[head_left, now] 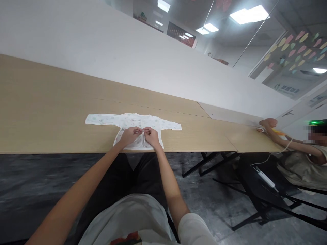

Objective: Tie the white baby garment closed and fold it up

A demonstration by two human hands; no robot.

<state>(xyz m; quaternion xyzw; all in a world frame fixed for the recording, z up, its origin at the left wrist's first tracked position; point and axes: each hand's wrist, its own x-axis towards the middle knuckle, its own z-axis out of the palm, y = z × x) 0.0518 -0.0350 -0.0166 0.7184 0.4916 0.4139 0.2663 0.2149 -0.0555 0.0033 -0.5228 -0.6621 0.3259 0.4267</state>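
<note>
A small white baby shirt (133, 119) with a faint print lies spread on the table, its long sleeves stretched out to both sides. Its lower hem is close to the table's front edge. Over the middle of the shirt's front, my left hand (131, 135) is closed in a pinch on the cloth. My right hand (151, 136) pinches the front right beside it, the fingertips of both hands nearly meeting. A thin white strip hangs down from between them; whether it is a tie or a fabric edge I cannot tell. The fingers hide any fastening.
The long wooden table (51, 102) runs along a white wall (102, 51). Toward the right, another person (301, 149) handles a doll (272, 123) at the table. A black folding chair (265, 190) with a white power bank-like device (265, 178) and cable stands below.
</note>
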